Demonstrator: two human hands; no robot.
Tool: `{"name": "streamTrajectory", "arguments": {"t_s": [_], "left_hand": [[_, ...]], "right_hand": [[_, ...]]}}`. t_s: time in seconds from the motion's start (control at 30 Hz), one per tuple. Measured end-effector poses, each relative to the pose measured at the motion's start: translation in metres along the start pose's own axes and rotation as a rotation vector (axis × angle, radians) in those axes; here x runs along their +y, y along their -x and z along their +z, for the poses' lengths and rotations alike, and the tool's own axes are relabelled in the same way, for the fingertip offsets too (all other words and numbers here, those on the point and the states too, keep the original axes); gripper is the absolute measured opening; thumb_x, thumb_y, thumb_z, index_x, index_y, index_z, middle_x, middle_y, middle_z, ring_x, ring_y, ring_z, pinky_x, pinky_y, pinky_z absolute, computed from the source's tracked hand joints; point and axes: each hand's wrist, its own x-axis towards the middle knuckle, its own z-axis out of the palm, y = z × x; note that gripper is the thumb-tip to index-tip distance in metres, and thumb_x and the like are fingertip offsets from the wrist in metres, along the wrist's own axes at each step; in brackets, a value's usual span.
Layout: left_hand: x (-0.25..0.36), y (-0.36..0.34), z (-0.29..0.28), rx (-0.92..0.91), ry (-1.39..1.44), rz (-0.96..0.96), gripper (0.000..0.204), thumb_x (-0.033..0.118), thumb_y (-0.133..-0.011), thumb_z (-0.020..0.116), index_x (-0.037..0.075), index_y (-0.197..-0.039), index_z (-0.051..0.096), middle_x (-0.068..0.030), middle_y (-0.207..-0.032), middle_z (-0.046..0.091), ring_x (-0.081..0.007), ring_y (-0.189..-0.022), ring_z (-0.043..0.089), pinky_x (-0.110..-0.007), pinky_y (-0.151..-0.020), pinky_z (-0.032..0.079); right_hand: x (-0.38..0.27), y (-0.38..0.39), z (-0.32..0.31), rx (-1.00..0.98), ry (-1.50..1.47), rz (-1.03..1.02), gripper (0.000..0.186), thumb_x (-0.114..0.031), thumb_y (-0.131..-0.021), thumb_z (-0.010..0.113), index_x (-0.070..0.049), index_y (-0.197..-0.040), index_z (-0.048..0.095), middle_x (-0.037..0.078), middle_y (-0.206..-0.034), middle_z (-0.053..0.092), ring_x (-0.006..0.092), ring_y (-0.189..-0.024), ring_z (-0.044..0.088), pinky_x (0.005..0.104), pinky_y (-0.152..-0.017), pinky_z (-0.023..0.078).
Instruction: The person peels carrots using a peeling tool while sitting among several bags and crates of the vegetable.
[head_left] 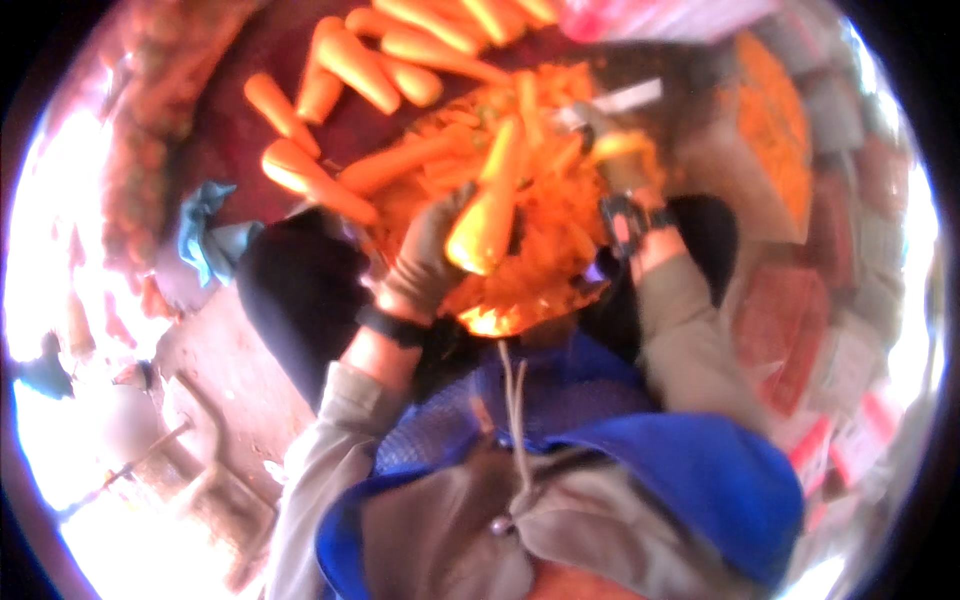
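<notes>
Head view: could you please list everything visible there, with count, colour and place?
Held carrot: one, orange, centre
Whole carrots: many, orange, top
Carrot pieces: uncountable, orange, centre
Blade-like strip: one, whitish, upper right of centre
Cloth: one, blue, left
Heap: one, orange, right
Garment: one, blue, lap
Edge items: count unclear, mixed colours, too blurred to name
Knees: two, black-clothed, flanking the pieces
Left hand: one, grey-brown glove, holding carrot
Right hand: one, blurred, beside strip

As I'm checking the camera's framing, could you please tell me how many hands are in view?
2: the left hand, holding a carrot, and the right hand, blurred, by the carrot pieces.
</notes>
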Motion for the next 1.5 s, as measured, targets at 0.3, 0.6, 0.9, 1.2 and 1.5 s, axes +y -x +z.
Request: {"name": "streamTrajectory", "arguments": {"t_s": [0.3,0.6,0.9,1.2,1.5], "left_hand": [[-0.01,-0.016,-0.021,0.064,-0.157,-0.007,0.047,0.038,-0.096,0.054,-0.001,-0.123,0.053,-0.0179,-0.097,0.067,-0.0281,-0.08,0.068,-0.038,-0.073,0.057],[0.0,-0.026,-0.003,-0.032,0.076,0.067,0.044,0.032,-0.101,0.046,-0.003,-0.126,0.05,-0.0122,-0.12,0.06,-0.0208,-0.106,0.061,-0.034,-0.089,0.053],[-0.005,-0.015,-0.005,0.018,0.037,0.01,0.049,0.04,-0.097,0.052,-0.004,-0.118,0.054,-0.0154,-0.105,0.065,-0.0246,-0.092,0.066,-0.033,-0.074,0.056],[-0.02,-0.018,-0.011,0.052,-0.051,-0.014,0.05,0.041,-0.096,0.053,-0.003,-0.12,0.054,-0.015,-0.095,0.068,-0.0246,-0.077,0.068,-0.036,-0.064,0.058],[0.004,-0.016,0.03,0.07,0.091,0.078,0.05,0.037,-0.099,0.047,-0.004,-0.128,0.05,-0.0145,-0.105,0.066,-0.0208,-0.092,0.066,-0.031,-0.081,0.056]], "right_hand": [[0.016,0.001,0.016,-0.224,0.075,-0.103,0.019,-0.022,-0.081,0.073,-0.007,-0.092,0.072,0.002,-0.077,0.067,0.0119,-0.062,0.061,0.0276,-0.053,0.047],[-0.032,0.083,0.045,-0.606,0.274,-0.235,0.015,-0.019,-0.087,0.061,-0.007,-0.085,0.07,0.0,-0.074,0.067,0.0096,-0.063,0.059,0.0252,-0.059,0.044],[-0.061,0.054,0.023,-0.147,0.132,0.059,0.016,-0.024,-0.081,0.071,-0.008,-0.085,0.073,-0.002,-0.074,0.068,0.0065,-0.063,0.059,0.0243,-0.06,0.046],[0.006,0.008,0.002,-0.335,0.24,-0.335,0.019,-0.025,-0.083,0.071,-0.006,-0.083,0.071,0.0,-0.073,0.067,0.0091,-0.061,0.063,0.0237,-0.053,0.049],[-0.03,0.073,0.047,-0.564,0.078,-0.015,0.018,-0.022,-0.085,0.07,-0.005,-0.077,0.071,0.002,-0.069,0.067,0.0098,-0.06,0.062,0.0245,-0.054,0.046]]}}
